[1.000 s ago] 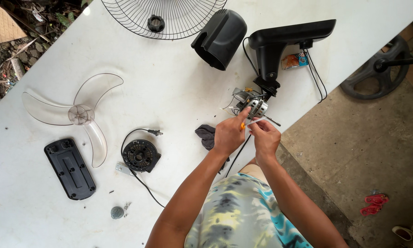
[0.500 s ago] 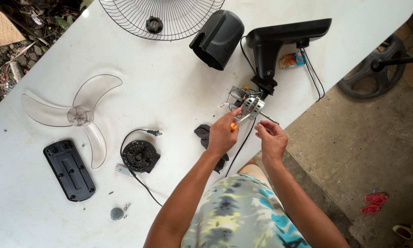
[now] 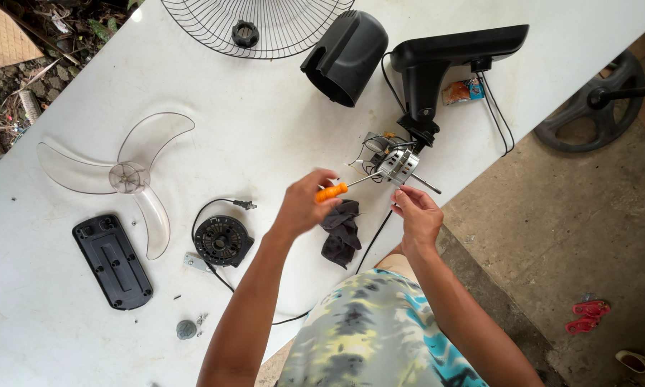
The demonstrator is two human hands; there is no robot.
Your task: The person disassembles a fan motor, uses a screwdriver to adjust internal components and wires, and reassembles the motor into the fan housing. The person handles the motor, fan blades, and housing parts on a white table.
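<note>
Orange-handled screwdriver (image 3: 340,188) in left hand (image 3: 304,204) meets fan motor (image 3: 398,163).

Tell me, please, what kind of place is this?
Probably an outdoor repair spot. A white table holds fan parts: a wire grille, a clear blade and a motor. Bare concrete and leaf litter lie around it.

A single head-worn camera looks steeply down from above the person's chest, fairly near, facing a white tabletop (image 3: 279,129) that runs diagonally across the frame, with bare concrete floor (image 3: 552,236) visible at the right
</note>
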